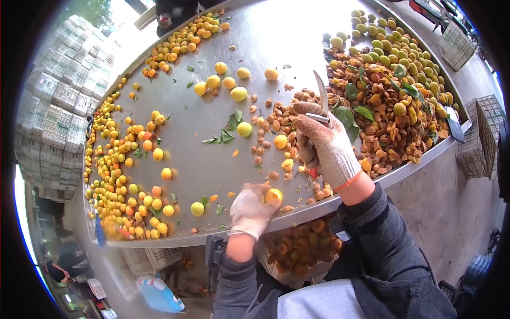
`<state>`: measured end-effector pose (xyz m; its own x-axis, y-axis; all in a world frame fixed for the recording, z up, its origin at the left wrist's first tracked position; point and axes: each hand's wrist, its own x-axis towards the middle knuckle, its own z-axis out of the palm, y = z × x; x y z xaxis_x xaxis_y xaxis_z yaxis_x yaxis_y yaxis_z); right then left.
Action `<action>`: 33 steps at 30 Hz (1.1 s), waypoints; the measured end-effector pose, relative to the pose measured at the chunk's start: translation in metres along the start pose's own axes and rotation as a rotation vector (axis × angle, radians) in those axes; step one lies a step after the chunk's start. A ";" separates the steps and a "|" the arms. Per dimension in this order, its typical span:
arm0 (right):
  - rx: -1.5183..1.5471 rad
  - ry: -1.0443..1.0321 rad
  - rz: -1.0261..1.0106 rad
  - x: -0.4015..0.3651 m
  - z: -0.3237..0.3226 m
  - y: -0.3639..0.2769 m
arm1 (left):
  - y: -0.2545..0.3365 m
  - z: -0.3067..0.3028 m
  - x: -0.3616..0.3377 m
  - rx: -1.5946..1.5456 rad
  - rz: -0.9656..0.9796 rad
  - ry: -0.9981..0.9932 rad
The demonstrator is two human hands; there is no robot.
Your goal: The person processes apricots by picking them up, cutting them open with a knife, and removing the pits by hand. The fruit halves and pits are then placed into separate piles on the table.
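My left hand (pixel 249 210), in a pale glove, is closed round a yellow apricot (pixel 274 196) just inside the near edge of the metal table (pixel 212 175). In a soiled white glove, my right hand (pixel 329 141) grips a knife (pixel 322 90) with a curved blade pointing up and away from me. A bit of red shows below that hand. Beyond and beside it lie loose apricot pits (pixel 262 135) and a heap of brown-orange apricot pieces (pixel 385 117). A greenish apricot (pixel 244 129) rests near some green leaves (pixel 227 135).
Many whole apricots (pixel 119 175) cover the table's left side; greener ones (pixel 404 50) lie at the far right. Under the near rim, between my arms, a container holds apricot halves (pixel 303 247). Stacked crates (pixel 64 101) stand at left, another crate (pixel 478 138) at right. A person (pixel 172 13) stands across the table.
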<state>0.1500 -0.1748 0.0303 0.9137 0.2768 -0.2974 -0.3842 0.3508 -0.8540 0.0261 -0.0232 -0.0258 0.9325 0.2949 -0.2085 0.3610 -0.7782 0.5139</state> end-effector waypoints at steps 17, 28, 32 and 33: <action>0.059 0.022 -0.103 -0.007 -0.027 -0.019 | 0.029 -0.064 0.005 -0.550 0.202 -0.026; -0.025 -0.085 0.073 -0.013 -0.008 -0.036 | -0.001 -0.020 0.235 0.106 0.115 0.400; -0.002 -0.122 0.172 -0.012 -0.011 -0.038 | -0.014 -0.015 0.238 0.089 -0.028 0.303; 0.003 -0.124 0.172 -0.014 -0.011 -0.038 | -0.015 -0.019 0.232 0.094 -0.028 0.304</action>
<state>0.1535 -0.2013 0.0621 0.8116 0.4410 -0.3832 -0.5335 0.2919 -0.7939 0.2373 0.0674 -0.0663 0.8881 0.4576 0.0440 0.3969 -0.8114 0.4290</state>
